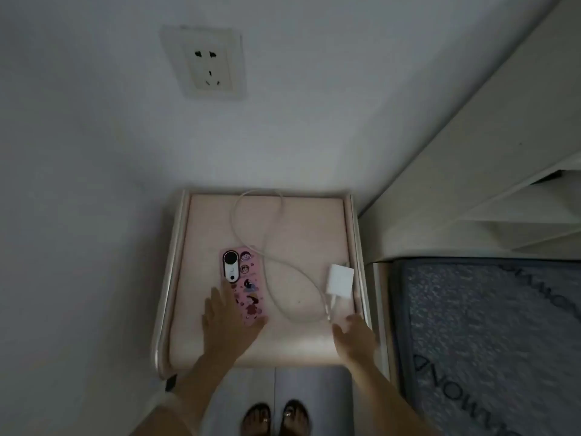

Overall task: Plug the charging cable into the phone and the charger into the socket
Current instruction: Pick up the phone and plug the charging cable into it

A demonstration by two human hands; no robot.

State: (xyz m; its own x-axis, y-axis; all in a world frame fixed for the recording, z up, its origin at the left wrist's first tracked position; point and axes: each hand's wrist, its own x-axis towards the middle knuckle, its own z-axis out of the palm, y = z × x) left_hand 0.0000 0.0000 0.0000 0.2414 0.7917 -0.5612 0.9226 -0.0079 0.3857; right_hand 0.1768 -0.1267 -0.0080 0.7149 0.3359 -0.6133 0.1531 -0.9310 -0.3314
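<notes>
A phone (243, 283) in a pink cartoon-sticker case lies face down on the pale pink bedside table (308, 234). My left hand (224, 322) is spread over the phone's near left corner, fingers apart, not gripping. A white charger block (340, 281) lies at the table's right side, its white cable (251, 215) looping across the tabletop to the back. My right hand (355, 336) hovers open just in front of the charger, touching nothing. A white wall socket (206, 62) sits high on the wall above the table, with nothing plugged in.
A bed with a grey patterned cover (490, 335) stands close on the right, its pale headboard (471, 171) rising beside the table. The white wall (78, 199) runs along the left. My sandalled feet (273, 416) stand on the floor before the table.
</notes>
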